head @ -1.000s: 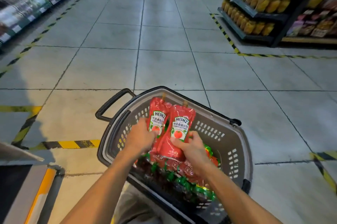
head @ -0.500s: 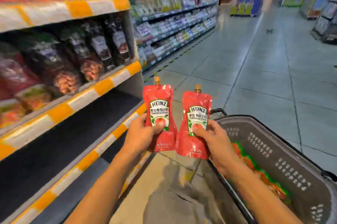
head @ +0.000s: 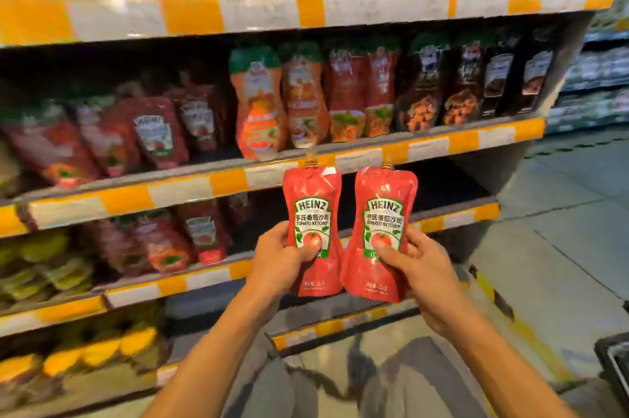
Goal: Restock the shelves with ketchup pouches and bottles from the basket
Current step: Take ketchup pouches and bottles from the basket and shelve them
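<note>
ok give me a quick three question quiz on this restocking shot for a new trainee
1. True or false: each hand holds one ketchup pouch.
2. The spouts of the pouches point: A) up B) down C) sideways
3. Fill in: the brand printed on both pouches is ____.

Key
1. True: the left hand grips the left pouch, the right hand grips the right pouch.
2. A
3. Heinz

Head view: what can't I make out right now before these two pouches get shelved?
- Basket: cut off by the right edge, contents unseen.
- Shelf products: motion blur, labels unreadable.
- Price strips: blurred, no text legible.
- Small print low on the left pouch and right pouch: too small; left hand and right hand cover the lower labels.
</note>
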Motion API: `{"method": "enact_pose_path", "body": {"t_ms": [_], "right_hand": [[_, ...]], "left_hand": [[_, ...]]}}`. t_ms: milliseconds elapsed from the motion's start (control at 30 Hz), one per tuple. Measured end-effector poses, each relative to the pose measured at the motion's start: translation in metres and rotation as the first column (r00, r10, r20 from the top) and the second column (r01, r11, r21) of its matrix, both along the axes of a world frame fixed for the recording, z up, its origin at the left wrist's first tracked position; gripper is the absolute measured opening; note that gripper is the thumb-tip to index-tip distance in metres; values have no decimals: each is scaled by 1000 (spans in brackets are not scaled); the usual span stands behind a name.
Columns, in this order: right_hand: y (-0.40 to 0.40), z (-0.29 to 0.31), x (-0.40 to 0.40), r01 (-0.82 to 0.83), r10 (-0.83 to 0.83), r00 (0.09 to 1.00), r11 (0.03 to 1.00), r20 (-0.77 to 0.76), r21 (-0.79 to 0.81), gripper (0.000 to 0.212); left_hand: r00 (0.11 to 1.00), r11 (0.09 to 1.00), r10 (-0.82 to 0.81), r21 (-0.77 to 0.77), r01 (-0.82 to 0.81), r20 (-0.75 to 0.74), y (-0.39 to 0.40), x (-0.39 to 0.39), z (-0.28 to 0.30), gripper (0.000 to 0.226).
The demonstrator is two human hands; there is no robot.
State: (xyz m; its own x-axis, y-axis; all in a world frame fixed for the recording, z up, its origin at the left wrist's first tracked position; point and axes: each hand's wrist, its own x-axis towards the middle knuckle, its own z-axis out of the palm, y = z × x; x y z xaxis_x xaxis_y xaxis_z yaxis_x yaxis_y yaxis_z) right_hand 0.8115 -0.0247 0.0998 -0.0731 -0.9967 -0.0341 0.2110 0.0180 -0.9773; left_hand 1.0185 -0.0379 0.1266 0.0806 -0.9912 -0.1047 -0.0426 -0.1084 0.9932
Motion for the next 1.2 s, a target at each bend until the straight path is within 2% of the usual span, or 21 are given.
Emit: {"method": "enact_pose_path", "body": {"t_ms": [233, 533, 700, 900, 1067, 1200], "right_hand": [[-31, -45, 79, -179, 184, 980, 981, -74, 71, 29], [-88, -94, 130, -242, 260, 947, 963, -188, 116, 28], [-140, -105, 153, -238, 245, 936, 970, -251, 58, 26], [-194, -106, 187, -227, 194, 934, 971, -300, -80, 31], [-218, -118, 215, -236, 185, 932, 962, -311, -134, 36], [-235, -130, 231, -248, 163, 900, 954, -405, -166, 40]], "left_hand": [[987, 986, 158, 46, -157, -12, 6, 79, -60, 21], [950, 950, 304, 90, -298, -70, -7, 121, -125, 21], [895, 907, 420, 110, -407, -151, -17, 137, -148, 20], [902, 916, 400, 37, -400, -162, -32, 151, -152, 21], [895, 906, 415, -12, -423, -161, -39, 162, -158, 22], [884, 896, 429, -37, -442, -184, -43, 169, -160, 23]]}}
